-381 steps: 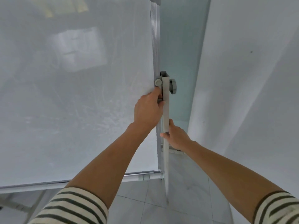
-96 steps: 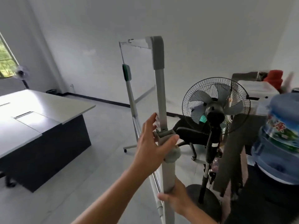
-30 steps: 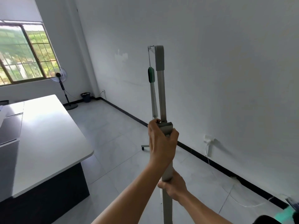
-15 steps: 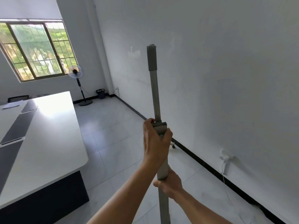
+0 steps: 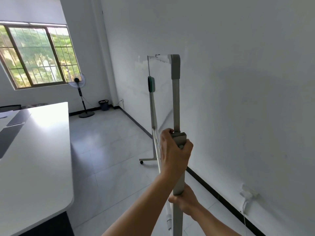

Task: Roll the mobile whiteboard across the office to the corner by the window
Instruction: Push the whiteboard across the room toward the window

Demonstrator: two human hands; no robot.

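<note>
The mobile whiteboard [image 5: 161, 92] stands nearly edge-on in front of me, its white face angled toward the right wall. Its near grey upright post [image 5: 175, 99] runs up the middle of the view. My left hand [image 5: 173, 154] is wrapped around that post at the bracket. Lower down, my right hand [image 5: 185, 201] grips the same post. The far post carries a green eraser [image 5: 151, 84], and a caster foot [image 5: 144, 160] rests on the tiled floor. The window [image 5: 36, 56] is at the far left, with the room corner to its right.
A long white table [image 5: 34, 150] with a dark base fills the left side. A standing fan [image 5: 78, 92] and a dark bin [image 5: 104, 105] sit under the window near the corner. The white wall with black skirting runs close on the right, with a socket and cable [image 5: 247, 195].
The board has swung from fully edge-on so its face and far post now show. The view has shifted; window, fan and corner look closer. Both hands keep their grip.
</note>
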